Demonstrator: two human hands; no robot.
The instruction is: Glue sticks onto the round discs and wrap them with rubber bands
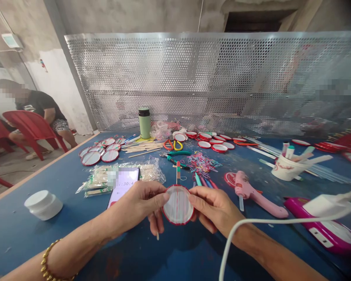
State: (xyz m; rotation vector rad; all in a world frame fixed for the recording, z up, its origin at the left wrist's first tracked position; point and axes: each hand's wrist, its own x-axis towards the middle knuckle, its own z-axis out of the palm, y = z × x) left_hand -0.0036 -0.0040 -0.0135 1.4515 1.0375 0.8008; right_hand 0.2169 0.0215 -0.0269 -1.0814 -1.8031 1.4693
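Between both hands is a small round red-rimmed disc [178, 207] with a pale face and thin reddish lines running across it. My left hand [148, 203] grips its left edge with thumb and fingers; a thin pale stick tip [157, 235] pokes out below those fingers. My right hand [213, 205] pinches the disc's right edge. Just beyond the disc lies a flat stick [178, 169] with red and green on its end. Colourful small bands [203, 163] are heaped past my right hand. A phone [125, 183] lies beside my left hand.
Red-rimmed discs lie at left [91, 157] and at the back [219, 148]. A pink glue gun [259, 199], a paper cup [288, 168] of pens and a magenta power strip [333, 234] stand right. A white cable [266, 221] crosses my right forearm. A white jar [43, 205] sits left.
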